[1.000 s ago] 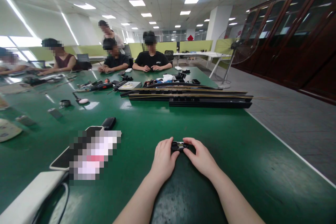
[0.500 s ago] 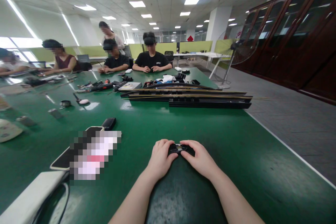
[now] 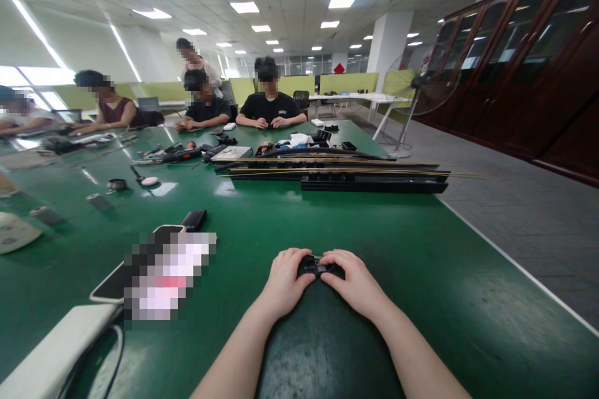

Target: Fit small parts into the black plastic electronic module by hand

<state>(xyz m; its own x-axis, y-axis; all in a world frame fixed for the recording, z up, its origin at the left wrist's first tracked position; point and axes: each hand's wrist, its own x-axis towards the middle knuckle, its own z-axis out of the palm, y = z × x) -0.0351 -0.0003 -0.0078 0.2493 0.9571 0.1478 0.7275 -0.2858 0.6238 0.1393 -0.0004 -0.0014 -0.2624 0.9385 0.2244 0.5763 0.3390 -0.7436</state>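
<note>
1. Black part [image 3: 318, 267] is gripped at one end by the left hand [image 3: 284, 280], at the other by the right hand [image 3: 352, 278].
2. It is held at the green surface [image 3: 327, 218]; whether they touch cannot be told.
3. Black rails [image 3: 374, 186] are laid beyond it, well apart.
4. Left, a white block [image 3: 56, 346] is seen.

The left hand [image 3: 284, 282] and right hand [image 3: 352, 277] hold a small black part [image 3: 317, 267] by its opposite ends at the green table [image 3: 397, 230]. Long black rails [image 3: 374, 186] lie beyond it, and farther off a person [image 3: 270, 106] in black sits.
</note>
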